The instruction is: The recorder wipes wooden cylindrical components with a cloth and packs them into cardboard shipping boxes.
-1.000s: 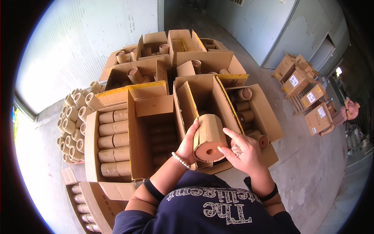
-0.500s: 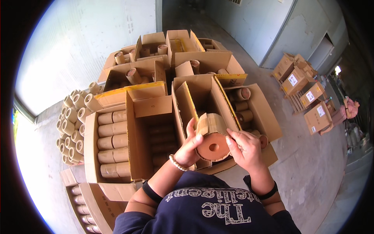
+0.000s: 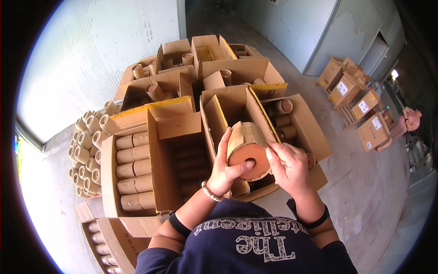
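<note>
Between my hands is a thick cylinder (image 3: pixel 247 144) wrapped in tan cardboard, its flat reddish-brown end facing me with a round hole in the middle. My left hand (image 3: pixel 226 171) grips it from the left, fingers along the wrap and the thumb lying across the end at the hole. At the right rim, my right hand (image 3: pixel 288 166) pinches the edge of the wrap with thumb and fingers. Directly behind the cylinder stands an open carton (image 3: pixel 235 102) with cardboard dividers. Its lower inside is hidden by the cylinder.
A carton (image 3: pixel 153 169) at left holds rows of wrapped cylinders; another (image 3: pixel 303 123) with more stands at right. Further cartons (image 3: pixel 237 71) are behind. Bare tan tubes (image 3: pixel 84 153) are piled far left. Boxes (image 3: pixel 346 91) on a pallet and a pink bundle (image 3: pixel 412 118) are at right.
My left thumb has moved from the cylinder's left rim onto its end, at the hole. The cylinder has tilted and shifted slightly up and left. My right hand still holds the right edge.
</note>
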Tool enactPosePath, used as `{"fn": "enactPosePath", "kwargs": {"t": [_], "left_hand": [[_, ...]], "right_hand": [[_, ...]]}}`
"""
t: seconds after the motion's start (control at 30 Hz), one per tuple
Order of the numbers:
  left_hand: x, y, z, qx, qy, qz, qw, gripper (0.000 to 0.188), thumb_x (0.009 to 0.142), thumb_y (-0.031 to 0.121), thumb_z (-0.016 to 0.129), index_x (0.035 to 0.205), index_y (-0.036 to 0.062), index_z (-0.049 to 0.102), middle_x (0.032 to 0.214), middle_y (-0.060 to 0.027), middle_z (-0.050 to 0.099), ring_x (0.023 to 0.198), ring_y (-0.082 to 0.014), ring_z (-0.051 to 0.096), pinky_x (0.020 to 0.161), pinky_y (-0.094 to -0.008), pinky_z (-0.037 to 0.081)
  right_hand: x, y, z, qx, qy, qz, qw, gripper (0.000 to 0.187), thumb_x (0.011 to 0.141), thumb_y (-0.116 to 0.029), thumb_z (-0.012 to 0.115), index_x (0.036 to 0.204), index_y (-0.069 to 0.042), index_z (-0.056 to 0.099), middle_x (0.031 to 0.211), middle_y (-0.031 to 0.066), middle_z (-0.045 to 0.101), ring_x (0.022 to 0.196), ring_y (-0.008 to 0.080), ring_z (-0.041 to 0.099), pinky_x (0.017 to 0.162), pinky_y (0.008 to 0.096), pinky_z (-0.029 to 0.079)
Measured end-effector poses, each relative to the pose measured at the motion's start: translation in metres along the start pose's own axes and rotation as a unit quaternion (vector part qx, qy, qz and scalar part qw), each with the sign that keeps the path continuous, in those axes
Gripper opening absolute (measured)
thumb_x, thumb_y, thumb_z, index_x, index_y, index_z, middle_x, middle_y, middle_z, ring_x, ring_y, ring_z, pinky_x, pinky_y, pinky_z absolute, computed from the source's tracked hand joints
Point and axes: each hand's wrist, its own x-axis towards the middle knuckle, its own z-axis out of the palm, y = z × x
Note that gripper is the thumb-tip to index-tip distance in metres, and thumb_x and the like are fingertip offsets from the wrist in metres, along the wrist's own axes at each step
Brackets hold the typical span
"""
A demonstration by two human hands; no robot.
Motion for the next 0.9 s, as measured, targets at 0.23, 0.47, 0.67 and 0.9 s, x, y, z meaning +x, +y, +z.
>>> {"fn": "enactPosePath", "kwargs": {"t": [0.23, 0.47, 0.67, 0.9], "left_hand": [[-0.002, 0.013, 0.011, 0.168, 0.055, 0.051, 0.983, 0.081, 0.071, 0.006, 0.069, 0.137, -0.0016, 0.022, 0.116, -0.0151, 0.052, 0.104, -0.0187, 0.053, 0.089, -0.0301, 0.044], [-0.002, 0.011, 0.004, 0.134, 0.041, 0.013, 0.99, 0.081, 0.07, -0.004, 0.056, 0.14, 0.007, 0.018, 0.109, -0.0138, 0.056, 0.096, -0.018, 0.057, 0.083, -0.0289, 0.047], [0.0, 0.015, 0.006, 0.093, 0.014, 0.039, 0.995, 0.082, 0.069, -0.006, 0.052, 0.141, 0.0084, 0.016, 0.107, -0.0131, 0.056, 0.094, -0.0179, 0.058, 0.082, -0.0288, 0.048], [0.002, 0.016, 0.007, 0.085, 0.006, 0.057, 0.995, 0.084, 0.069, -0.007, 0.052, 0.142, 0.0095, 0.014, 0.108, -0.013, 0.056, 0.094, -0.0179, 0.057, 0.082, -0.0291, 0.047]], "right_hand": [[0.001, 0.0, 0.001, 0.015, 0.015, 0.023, 1.0, 0.014, 0.081, -0.006, 0.059, 0.09, 0.004, 0.06, 0.061, 0.0112, 0.055, 0.049, 0.0217, 0.053, 0.046, 0.0309, 0.042], [0.0, -0.006, 0.003, 0.002, 0.015, -0.028, 0.999, 0.015, 0.08, -0.006, 0.06, 0.089, 0.006, 0.058, 0.061, 0.0124, 0.054, 0.051, 0.0266, 0.054, 0.047, 0.034, 0.043], [0.004, -0.014, -0.001, 0.01, 0.011, -0.017, 1.0, 0.017, 0.08, -0.006, 0.06, 0.091, 0.006, 0.058, 0.061, 0.0126, 0.054, 0.051, 0.0262, 0.054, 0.047, 0.0343, 0.043], [0.009, -0.014, -0.003, 0.006, 0.016, -0.033, 0.999, 0.017, 0.079, -0.006, 0.061, 0.091, 0.007, 0.058, 0.061, 0.0122, 0.054, 0.051, 0.0258, 0.053, 0.047, 0.0344, 0.043]]}}
